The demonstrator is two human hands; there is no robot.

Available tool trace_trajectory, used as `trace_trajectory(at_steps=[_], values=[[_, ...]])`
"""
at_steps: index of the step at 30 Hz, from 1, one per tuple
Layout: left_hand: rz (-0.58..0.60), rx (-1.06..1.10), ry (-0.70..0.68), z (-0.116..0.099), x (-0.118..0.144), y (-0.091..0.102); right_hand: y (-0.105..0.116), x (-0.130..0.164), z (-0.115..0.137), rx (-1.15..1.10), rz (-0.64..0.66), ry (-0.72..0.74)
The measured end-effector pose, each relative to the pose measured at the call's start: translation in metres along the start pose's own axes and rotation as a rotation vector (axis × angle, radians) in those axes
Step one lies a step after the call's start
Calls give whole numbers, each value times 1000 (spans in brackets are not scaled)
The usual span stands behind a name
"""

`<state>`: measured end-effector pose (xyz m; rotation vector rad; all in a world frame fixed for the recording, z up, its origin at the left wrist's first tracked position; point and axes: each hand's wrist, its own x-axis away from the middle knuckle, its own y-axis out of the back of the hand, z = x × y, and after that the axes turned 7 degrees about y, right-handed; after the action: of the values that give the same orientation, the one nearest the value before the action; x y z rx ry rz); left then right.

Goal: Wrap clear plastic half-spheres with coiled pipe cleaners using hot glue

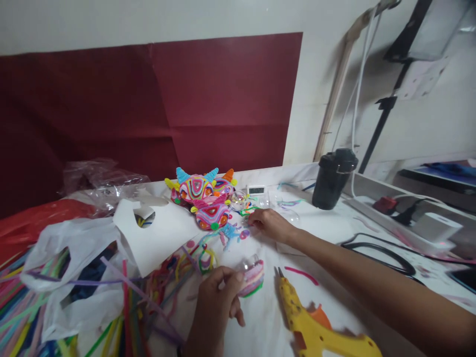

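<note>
My left hand is closed on a clear plastic shell, pinched between thumb and fingers. Pink, purple and green fuzzy strips cover the shell's lower part, while its top is bare. My right hand reaches to the middle of the table, fingertips pressed together at small bits; what they grip, if anything, is hidden. Beside it lie blue pipe cleaner pieces. Just behind stand colourful horned animal heads made of coiled pipe cleaners. A yellow glue gun lies below my right forearm, near a pink strip.
Many loose pipe cleaners and a white plastic bag fill the left. White cut paper lies behind them. A black cup, a small digital display, a black cable and a tray with plugs stand at the right.
</note>
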<state>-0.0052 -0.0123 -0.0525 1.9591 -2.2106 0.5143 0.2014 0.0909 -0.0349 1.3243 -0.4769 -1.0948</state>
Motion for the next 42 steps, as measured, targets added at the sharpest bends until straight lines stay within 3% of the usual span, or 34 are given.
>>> trace_trajectory(at_steps=[11, 21, 28, 34, 42], values=[[26, 1, 30, 0, 2, -2, -19, -40, 12, 163, 258, -24], [35, -29, 42, 1, 2, -1, -20, -51, 14, 184, 335, -102], [40, -8, 50, 2, 2, -1, -5, -29, 7, 52, 246, -98], [46, -9, 41, 1, 4, -3, 10, -3, -6, -193, 56, -102], [36, -48, 47, 1, 4, -3, 13, 23, -23, -479, -76, -104]])
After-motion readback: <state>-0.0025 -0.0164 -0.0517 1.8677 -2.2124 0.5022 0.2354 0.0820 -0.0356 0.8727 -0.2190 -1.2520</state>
